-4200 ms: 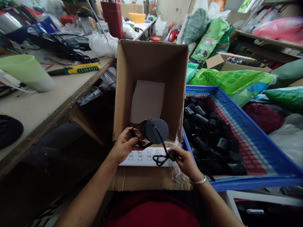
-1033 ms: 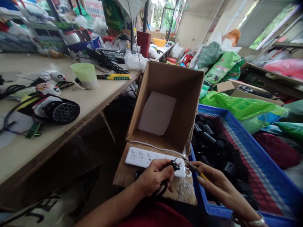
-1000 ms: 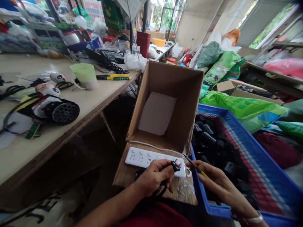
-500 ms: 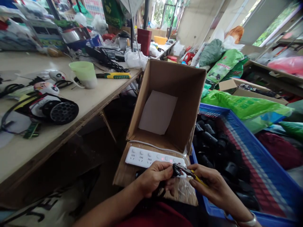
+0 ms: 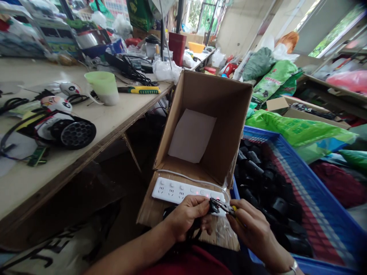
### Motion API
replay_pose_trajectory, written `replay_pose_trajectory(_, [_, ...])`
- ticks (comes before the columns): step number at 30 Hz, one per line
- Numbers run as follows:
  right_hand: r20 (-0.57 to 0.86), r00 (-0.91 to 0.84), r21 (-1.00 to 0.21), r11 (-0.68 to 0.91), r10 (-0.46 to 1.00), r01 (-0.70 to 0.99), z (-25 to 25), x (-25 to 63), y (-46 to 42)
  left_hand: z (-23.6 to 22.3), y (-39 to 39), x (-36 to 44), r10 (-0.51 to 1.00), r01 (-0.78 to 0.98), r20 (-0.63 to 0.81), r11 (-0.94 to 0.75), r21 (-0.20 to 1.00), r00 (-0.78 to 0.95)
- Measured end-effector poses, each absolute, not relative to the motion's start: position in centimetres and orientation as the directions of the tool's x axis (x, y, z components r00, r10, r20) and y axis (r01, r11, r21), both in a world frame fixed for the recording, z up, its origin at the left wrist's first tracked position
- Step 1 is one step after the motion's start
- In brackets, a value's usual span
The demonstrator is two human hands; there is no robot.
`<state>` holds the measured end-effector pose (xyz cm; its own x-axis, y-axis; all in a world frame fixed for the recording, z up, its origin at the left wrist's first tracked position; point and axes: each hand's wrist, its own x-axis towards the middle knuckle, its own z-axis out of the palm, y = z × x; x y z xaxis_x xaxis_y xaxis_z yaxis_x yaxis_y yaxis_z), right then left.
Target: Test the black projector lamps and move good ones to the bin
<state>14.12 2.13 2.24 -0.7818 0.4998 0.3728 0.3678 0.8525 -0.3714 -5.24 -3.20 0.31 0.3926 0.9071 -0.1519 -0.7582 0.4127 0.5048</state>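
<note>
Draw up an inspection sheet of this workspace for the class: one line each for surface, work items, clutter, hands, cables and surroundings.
Surface: cardboard flap of an open box, under the work.
Work items: white power strip, red lights lit; black plug.
Clutter: green cup and round grilled device on the bench; blue tray of black parts.
Hands: left hand grips the plug; right hand holds a yellow-handled tool to it.
Cables: white cord from the strip; black cord below the left hand; black tangle on the bench.
Surroundings: green sacks, shelves, windows.
</note>
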Motion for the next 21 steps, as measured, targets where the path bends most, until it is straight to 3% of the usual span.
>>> replay_pose_trajectory(5, [0.397,-0.763,-0.346,0.854,0.509,0.390,1.5,14.1,2.1,0.5,-3.2,-4.9,0.918,-0.755,-0.164,0.391,0.526,0.361])
replay_pose_trajectory(8, [0.390,-0.730,-0.413,0.815,0.562,0.407,1.2,14.4,2.5,0.5,-3.1,-4.7,0.924,-0.756,-0.167,0.378,0.535,0.343])
replay_pose_trajectory(14, [0.039,-0.626,-0.782,0.414,0.779,0.467,1.4,16.4,3.1,0.5,-3.0,-4.6,0.970,-0.705,-0.167,0.244,0.667,0.177])
replay_pose_trajectory(17, [-0.020,-0.604,-0.815,0.337,0.797,0.471,1.6,17.0,2.9,0.8,-3.0,-4.4,0.973,-0.676,-0.180,0.229,0.701,0.142])
replay_pose_trajectory(21, [-0.041,-0.654,-0.817,0.352,0.755,0.458,2.1,16.5,2.6,0.9,-3.1,-4.2,0.972,-0.675,-0.175,0.235,0.699,0.158])
